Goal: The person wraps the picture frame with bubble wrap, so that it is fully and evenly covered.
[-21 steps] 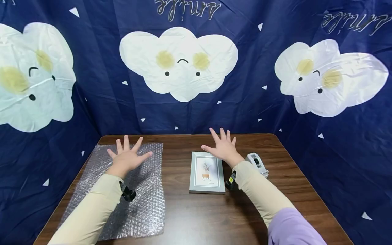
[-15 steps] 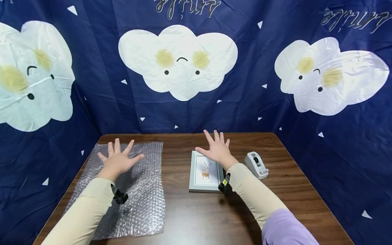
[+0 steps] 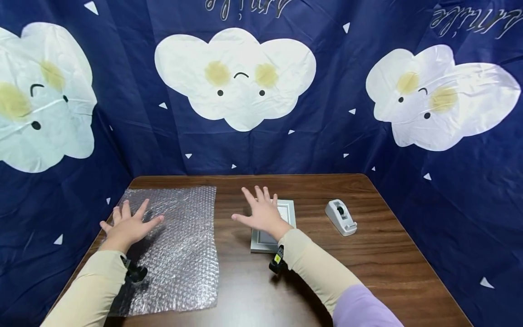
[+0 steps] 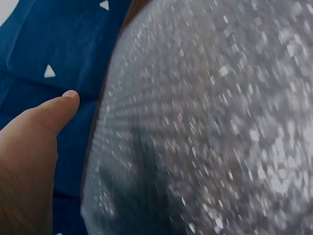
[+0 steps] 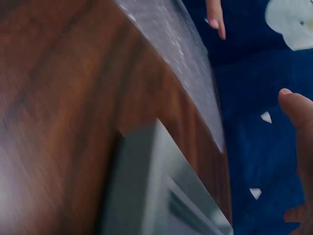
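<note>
My left hand [image 3: 127,227] hovers with spread fingers over the left part of a sheet of bubble wrap [image 3: 184,254], its shadow falling on the plastic. In the left wrist view the thumb [image 4: 54,115] sticks out beside the wrap [image 4: 220,98]. My right hand [image 3: 263,214], also spread and holding nothing, is above a pale grey picture frame [image 3: 289,211] and covers most of its picture. The frame's corner [image 5: 156,171] shows large in the right wrist view, below the right thumb [image 5: 298,110].
A white tape dispenser [image 3: 341,218] stands on the wooden table [image 3: 380,254] to the right of the picture frame. Dark blue cloth [image 3: 253,150] with white clouds hangs around the table's back and sides.
Both hands have moved left and a little nearer to me, fingers still spread. The right hand now covers more of the picture frame, and the tape dispenser has come fully into sight.
</note>
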Action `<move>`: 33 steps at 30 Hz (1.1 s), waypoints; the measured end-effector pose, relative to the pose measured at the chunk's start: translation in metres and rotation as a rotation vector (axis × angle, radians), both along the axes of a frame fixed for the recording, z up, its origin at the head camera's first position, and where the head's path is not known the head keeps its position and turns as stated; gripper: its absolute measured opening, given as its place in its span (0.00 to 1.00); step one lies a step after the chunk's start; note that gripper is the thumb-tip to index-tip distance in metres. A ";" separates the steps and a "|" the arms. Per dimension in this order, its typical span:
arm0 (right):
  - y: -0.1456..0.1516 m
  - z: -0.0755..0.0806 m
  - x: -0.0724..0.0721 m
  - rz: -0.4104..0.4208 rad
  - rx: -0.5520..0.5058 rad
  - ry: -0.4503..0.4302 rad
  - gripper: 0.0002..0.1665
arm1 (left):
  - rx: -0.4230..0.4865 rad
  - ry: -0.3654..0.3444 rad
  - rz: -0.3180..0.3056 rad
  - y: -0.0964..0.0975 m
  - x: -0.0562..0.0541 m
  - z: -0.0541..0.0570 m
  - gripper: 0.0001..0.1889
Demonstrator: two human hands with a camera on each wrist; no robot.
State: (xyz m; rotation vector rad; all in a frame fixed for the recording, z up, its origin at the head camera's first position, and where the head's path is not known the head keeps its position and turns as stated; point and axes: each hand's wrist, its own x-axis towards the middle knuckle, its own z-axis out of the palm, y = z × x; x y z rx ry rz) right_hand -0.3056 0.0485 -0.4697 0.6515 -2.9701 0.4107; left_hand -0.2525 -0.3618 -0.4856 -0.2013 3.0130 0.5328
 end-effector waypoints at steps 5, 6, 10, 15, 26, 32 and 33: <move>-0.028 -0.013 0.019 0.058 0.083 0.009 0.60 | 0.000 -0.032 -0.004 -0.010 0.007 -0.011 0.56; -0.034 -0.016 0.023 0.070 0.097 0.010 0.60 | 0.009 -0.045 -0.005 -0.012 0.008 -0.013 0.57; -0.055 -0.028 0.037 0.131 0.153 0.024 0.61 | 0.046 -0.100 -0.005 -0.015 0.009 -0.022 0.60; -0.077 -0.035 0.054 0.228 0.209 0.038 0.64 | 0.026 -0.117 -0.015 -0.016 0.007 -0.023 0.60; -0.098 -0.044 0.082 0.310 0.303 -0.028 0.65 | -0.074 -0.104 -0.022 -0.016 0.007 -0.022 0.59; -0.095 -0.044 0.082 0.315 0.311 -0.034 0.64 | -0.101 -0.089 -0.037 -0.016 0.007 -0.025 0.59; -0.094 -0.044 0.081 0.317 0.312 -0.031 0.63 | -0.107 -0.092 -0.039 -0.017 0.007 -0.026 0.59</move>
